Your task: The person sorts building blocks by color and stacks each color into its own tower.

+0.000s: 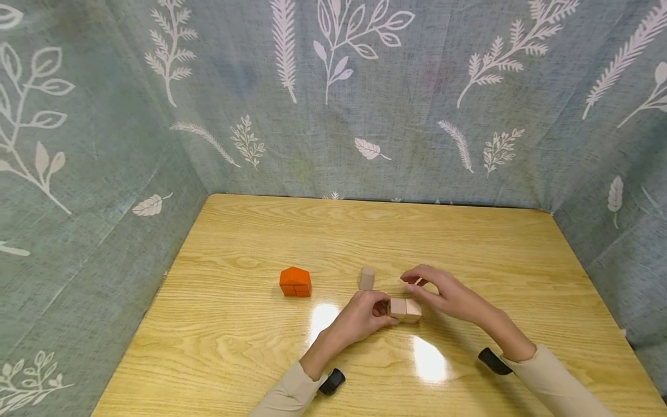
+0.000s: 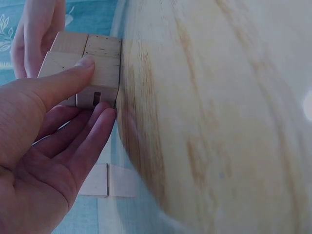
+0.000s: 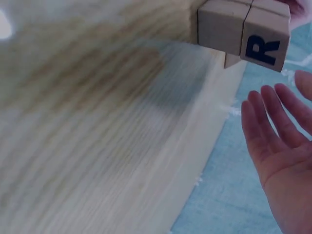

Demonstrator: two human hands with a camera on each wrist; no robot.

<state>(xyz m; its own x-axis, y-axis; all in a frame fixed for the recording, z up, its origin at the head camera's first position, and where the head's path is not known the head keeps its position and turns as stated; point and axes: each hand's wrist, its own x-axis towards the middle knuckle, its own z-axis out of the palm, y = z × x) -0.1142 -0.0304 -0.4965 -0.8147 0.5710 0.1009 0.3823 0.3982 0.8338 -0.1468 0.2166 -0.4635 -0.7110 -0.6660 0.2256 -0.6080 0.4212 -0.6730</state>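
Observation:
Several plain wooden blocks (image 1: 405, 308) stand pressed together in a small stack on the table. My left hand (image 1: 363, 316) grips the stack from the left, its thumb on one side and its fingertips on the other in the left wrist view. One block (image 3: 265, 41) shows a dark letter R on its face in the right wrist view. To the right of the stack hovers my right hand (image 1: 443, 292), apart from the blocks, its fingers loosely extended and holding nothing.
Just behind the left hand, a pale wooden piece (image 1: 367, 278) rests on the table. Farther left is an orange house-shaped block group (image 1: 294, 282) with brick lines. Leaf-patterned cloth (image 1: 333, 145) borders the wooden table (image 1: 250, 231) at the back and sides.

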